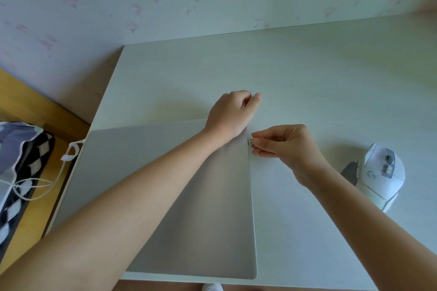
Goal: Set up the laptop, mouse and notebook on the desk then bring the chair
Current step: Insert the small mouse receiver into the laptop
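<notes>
While the flat, matte silver laptop (179,196) lies closed on the near left of the pale, smooth-topped desk (307,73), the left hand (230,116) rests on its far right corner, fingers curled over the edge. The right hand (283,146) pinches a tiny metal USB plug (250,141) between thumb and fingertips, right at the laptop's right edge. A glossy white rounded mouse (380,173) sits well to the right — untouched. Left of the desk, a black-and-white checked fabric bag (21,163) with white cords lies on the wooden floor; faded floral wallpaper stands behind.
</notes>
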A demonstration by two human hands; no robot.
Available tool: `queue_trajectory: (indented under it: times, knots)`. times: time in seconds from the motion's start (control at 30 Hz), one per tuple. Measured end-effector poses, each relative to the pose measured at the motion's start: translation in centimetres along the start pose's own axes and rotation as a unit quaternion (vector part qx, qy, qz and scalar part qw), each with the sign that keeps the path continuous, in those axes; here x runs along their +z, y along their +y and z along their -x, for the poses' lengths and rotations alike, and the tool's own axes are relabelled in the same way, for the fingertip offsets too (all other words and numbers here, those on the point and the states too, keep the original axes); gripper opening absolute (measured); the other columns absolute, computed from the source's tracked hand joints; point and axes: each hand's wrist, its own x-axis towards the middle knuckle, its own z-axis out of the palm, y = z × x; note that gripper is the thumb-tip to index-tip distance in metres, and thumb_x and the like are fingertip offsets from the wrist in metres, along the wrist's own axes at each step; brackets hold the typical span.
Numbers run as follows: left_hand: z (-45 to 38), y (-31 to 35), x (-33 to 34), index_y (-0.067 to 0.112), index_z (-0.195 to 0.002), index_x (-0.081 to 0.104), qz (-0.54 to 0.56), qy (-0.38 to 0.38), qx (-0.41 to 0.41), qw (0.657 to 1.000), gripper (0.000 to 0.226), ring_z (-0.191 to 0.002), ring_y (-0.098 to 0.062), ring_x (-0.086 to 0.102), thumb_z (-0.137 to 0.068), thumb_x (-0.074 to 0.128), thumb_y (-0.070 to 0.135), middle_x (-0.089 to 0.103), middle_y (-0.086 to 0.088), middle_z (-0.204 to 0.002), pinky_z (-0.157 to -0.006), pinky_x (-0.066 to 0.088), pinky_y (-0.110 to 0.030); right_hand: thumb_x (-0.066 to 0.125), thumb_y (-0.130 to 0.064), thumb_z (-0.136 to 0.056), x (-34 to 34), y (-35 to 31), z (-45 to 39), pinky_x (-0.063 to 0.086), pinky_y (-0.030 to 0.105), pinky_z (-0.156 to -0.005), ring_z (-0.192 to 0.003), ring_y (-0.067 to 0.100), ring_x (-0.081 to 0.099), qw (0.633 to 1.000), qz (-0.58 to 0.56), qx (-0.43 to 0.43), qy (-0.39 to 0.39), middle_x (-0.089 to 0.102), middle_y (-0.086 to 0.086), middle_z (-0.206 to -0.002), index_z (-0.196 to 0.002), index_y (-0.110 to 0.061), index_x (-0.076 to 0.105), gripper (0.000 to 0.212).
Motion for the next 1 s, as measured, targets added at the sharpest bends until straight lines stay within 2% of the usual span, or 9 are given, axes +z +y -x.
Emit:
queue_trajectory:
  times: [0.23, 0.4, 0.47, 0.57, 0.67, 0.77, 0.83, 0.9, 1.0]
  knots:
    - [0.3, -0.1, 0.8, 0.017, -0.057, 0.027, -0.048, -0.008, -0.002, 0.999, 0.049, -0.051, -0.019, 0.032, -0.096, 0.047, 0.038, 0.032, 0.002, -0.050, -0.049, 0.024, -0.032, 0.071, 0.005, -0.076, 0.6, 1.0, -0.6, 0.059, 0.024, -0.066, -0.061, 0.017, 0.068, 0.999, 0.010, 0.010, 0.051, 0.070, 0.014, -0.069, -0.079, -0.002, 0.072, 0.007]
    - [0.1, -0.4, 0.9, 0.017, -0.057, 0.027, -0.047, -0.012, -0.012, 0.999, 0.049, -0.051, -0.018, 0.030, -0.096, 0.047, 0.039, 0.029, 0.003, -0.050, -0.050, 0.023, -0.031, 0.068, 0.005, -0.079, 1.2, 2.0, -0.3, 0.055, 0.019, -0.060, -0.059, 0.015, 0.065, 0.996, -0.070, 0.029, 0.046, 0.067, 0.015, -0.069, -0.086, 0.006, 0.070, 0.007]
    - [0.0, -0.4, 0.9, 0.017, -0.057, 0.027, -0.048, -0.015, -0.013, 0.999, 0.048, -0.050, -0.017, 0.032, -0.096, 0.047, 0.039, 0.030, 0.004, -0.049, -0.050, 0.024, -0.031, 0.068, 0.003, -0.080, 1.5, 2.3, -0.2, 0.056, 0.022, -0.065, -0.063, 0.016, 0.065, 0.995, -0.072, 0.021, 0.060, 0.068, 0.013, -0.070, -0.085, 0.003, 0.071, 0.006]
    - [0.0, -0.7, 1.0, 0.019, -0.058, 0.029, -0.046, -0.009, -0.018, 0.999, 0.046, -0.049, -0.016, 0.035, -0.096, 0.046, 0.039, 0.034, 0.003, -0.048, -0.049, 0.025, -0.031, 0.065, -0.005, -0.085, 2.2, 2.7, -0.1, 0.055, 0.031, -0.076, -0.072, 0.011, 0.065, 0.997, 0.008, -0.011, 0.080, 0.074, 0.001, -0.075, -0.075, -0.021, 0.075, 0.021]
    - [0.7, -1.5, 0.6, 0.015, -0.066, 0.044, -0.063, -0.001, 0.028, 0.998, 0.037, -0.052, -0.020, 0.048, -0.096, 0.048, 0.036, 0.050, 0.000, -0.051, -0.052, 0.031, -0.030, 0.055, -0.014, -0.091, 3.1, 3.0, 0.7, 0.051, 0.034, -0.090, -0.092, 0.009, 0.066, 0.991, 0.098, -0.044, 0.074, 0.073, -0.002, -0.098, -0.096, -0.020, 0.074, 0.020]
    - [2.5, -3.0, -0.3, 0.012, -0.087, 0.059, -0.100, -0.011, 0.117, 0.988, 0.022, -0.071, -0.020, 0.058, -0.092, 0.050, 0.032, 0.064, 0.003, -0.072, -0.064, 0.040, -0.029, 0.048, -0.004, -0.090, 3.6, 3.0, 1.9, 0.049, 0.041, -0.080, -0.087, 0.023, 0.061, 0.977, 0.162, -0.123, 0.065, 0.068, 0.008, -0.093, -0.095, -0.009, 0.067, 0.020]
    - [3.5, -4.1, -1.1, 0.015, -0.106, 0.061, -0.131, -0.026, 0.161, 0.978, 0.028, -0.093, -0.017, 0.061, -0.092, 0.048, 0.036, 0.068, 0.004, -0.100, -0.082, 0.045, -0.030, 0.046, 0.000, -0.086, 3.9, 3.0, 2.6, 0.049, 0.043, -0.077, -0.084, 0.030, 0.059, 0.971, 0.176, -0.147, 0.059, 0.067, 0.010, -0.091, -0.103, -0.017, 0.061, 0.028]
    - [4.3, -5.2, -1.5, 0.017, -0.125, 0.056, -0.174, -0.040, 0.189, 0.966, 0.041, -0.113, -0.017, 0.057, -0.093, 0.044, 0.041, 0.063, 0.003, -0.124, -0.096, 0.042, -0.031, 0.047, -0.003, -0.087, 4.2, 3.3, 3.1, 0.051, 0.034, -0.081, -0.087, 0.021, 0.062, 0.983, 0.139, -0.105, 0.062, 0.068, 0.000, -0.093, -0.107, -0.028, 0.058, 0.034]
    - [5.3, -5.6, -1.4, 0.016, -0.142, 0.044, -0.221, -0.062, 0.208, 0.951, 0.052, -0.136, -0.014, 0.041, -0.097, 0.035, 0.041, 0.046, 0.001, -0.147, -0.109, 0.032, -0.032, 0.049, -0.005, -0.090, 4.6, 3.7, 3.6, 0.046, 0.016, -0.094, -0.108, -0.004, 0.057, 0.991, 0.077, -0.053, 0.094, 0.059, -0.012, -0.121, -0.130, -0.026, 0.052, 0.046]
